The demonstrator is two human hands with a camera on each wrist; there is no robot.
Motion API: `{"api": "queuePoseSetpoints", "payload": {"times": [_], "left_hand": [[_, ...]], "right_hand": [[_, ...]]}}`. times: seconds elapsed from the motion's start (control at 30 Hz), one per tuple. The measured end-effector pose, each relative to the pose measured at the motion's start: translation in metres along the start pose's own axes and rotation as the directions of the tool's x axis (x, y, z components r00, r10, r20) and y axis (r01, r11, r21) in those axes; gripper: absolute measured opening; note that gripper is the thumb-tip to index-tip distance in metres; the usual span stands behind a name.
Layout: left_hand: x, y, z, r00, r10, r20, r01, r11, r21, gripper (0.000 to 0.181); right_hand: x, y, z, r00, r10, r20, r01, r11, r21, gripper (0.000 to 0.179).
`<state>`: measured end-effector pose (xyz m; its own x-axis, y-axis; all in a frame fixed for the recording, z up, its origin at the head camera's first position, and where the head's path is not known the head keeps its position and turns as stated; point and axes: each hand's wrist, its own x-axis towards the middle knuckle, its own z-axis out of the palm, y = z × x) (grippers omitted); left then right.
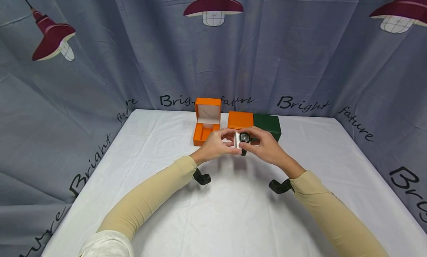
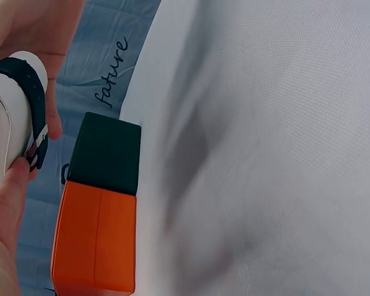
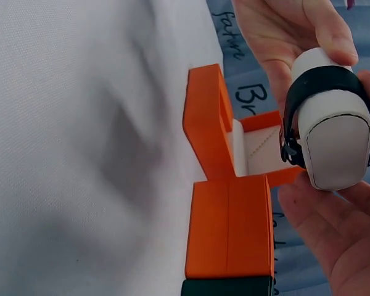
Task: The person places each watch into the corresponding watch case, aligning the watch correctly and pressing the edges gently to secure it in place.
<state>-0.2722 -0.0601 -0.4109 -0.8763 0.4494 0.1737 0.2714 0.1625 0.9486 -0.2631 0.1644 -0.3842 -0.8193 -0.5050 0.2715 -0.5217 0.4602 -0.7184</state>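
Observation:
A black wristwatch (image 1: 245, 137) is wrapped around a white watch cushion (image 1: 237, 140), held above the table with its dial facing the head camera. My left hand (image 1: 217, 144) grips the left end of the cushion between thumb and fingers. From the other side, my right hand (image 1: 268, 147) pinches the watch and cushion, its thumb low and fingers at the top. In the right wrist view the dark strap (image 3: 327, 80) loops over the cushion (image 3: 336, 148). A buckle (image 2: 42, 135) shows in the left wrist view. Behind the hands stands an open orange watch box (image 1: 207, 112) with a pale lid lining.
A closed orange box (image 1: 241, 119) and a dark green box (image 1: 268, 125) stand side by side, right of the open one. All sit near the back edge of a white-covered table (image 1: 233, 212). A grey printed curtain (image 1: 283, 56) hangs behind and at the sides.

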Motion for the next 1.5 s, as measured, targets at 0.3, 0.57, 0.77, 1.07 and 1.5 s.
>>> {"api": "queuePoseSetpoints", "payload": {"times": [0.3, 0.57, 0.77, 1.07, 1.5], "left_hand": [[-0.002, -0.002, 0.000, 1.000, -0.017, -0.018, 0.017, 1.000, 0.000, 0.074], [-0.001, -0.003, -0.001, 1.000, -0.013, -0.002, 0.013, 0.999, -0.035, 0.070], [-0.001, -0.004, -0.003, 1.000, -0.026, 0.009, 0.026, 0.999, -0.030, 0.068], [-0.005, -0.002, -0.005, 0.999, -0.037, 0.025, 0.038, 0.998, -0.043, 0.073], [-0.006, 0.005, -0.020, 0.998, -0.023, 0.060, 0.004, 0.955, 0.296, 0.081]], "right_hand": [[0.000, -0.001, 0.001, 0.999, -0.048, 0.003, 0.048, 0.998, -0.032, 0.044], [-0.002, 0.000, -0.010, 0.994, -0.013, 0.109, 0.013, 1.000, 0.002, 0.063], [0.001, -0.002, -0.015, 0.984, 0.035, 0.177, -0.030, 0.999, -0.030, 0.070], [0.006, -0.005, -0.015, 0.977, 0.025, 0.209, -0.004, 0.995, -0.101, 0.076], [0.019, -0.001, -0.004, 0.978, -0.008, 0.211, 0.040, 0.988, -0.148, 0.076]]}}
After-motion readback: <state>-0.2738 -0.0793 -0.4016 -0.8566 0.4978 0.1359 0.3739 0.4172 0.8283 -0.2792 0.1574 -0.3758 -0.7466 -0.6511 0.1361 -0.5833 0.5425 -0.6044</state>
